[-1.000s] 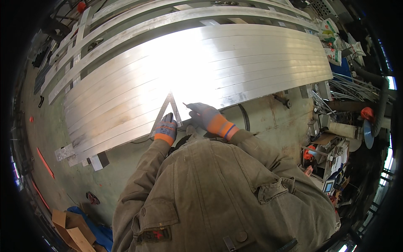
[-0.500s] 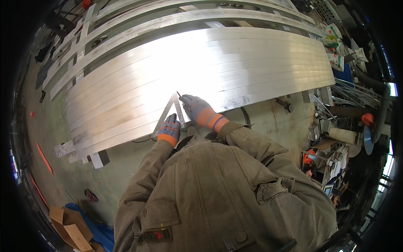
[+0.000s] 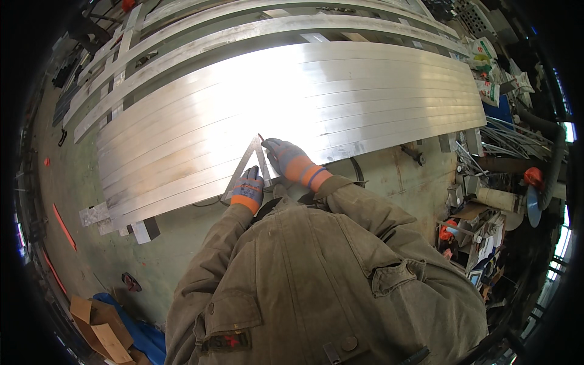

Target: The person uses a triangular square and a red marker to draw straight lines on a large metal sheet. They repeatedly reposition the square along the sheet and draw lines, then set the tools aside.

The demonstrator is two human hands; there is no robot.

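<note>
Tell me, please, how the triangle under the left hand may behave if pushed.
The triangle is probably stiff: its narrow sides look straight. It may slide, because the metal strips beneath look smooth and shiny. Lying flat, it seems unlikely to tip.

Left hand [image 3: 247, 190] on triangle [image 3: 246, 160]; right hand [image 3: 290, 160] holding thin stick [image 3: 261, 138]; silvery bars [image 3: 395, 97] beneath.

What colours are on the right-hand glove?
The right glove is grey at the front and orange further back, best seen in the head view.
</note>
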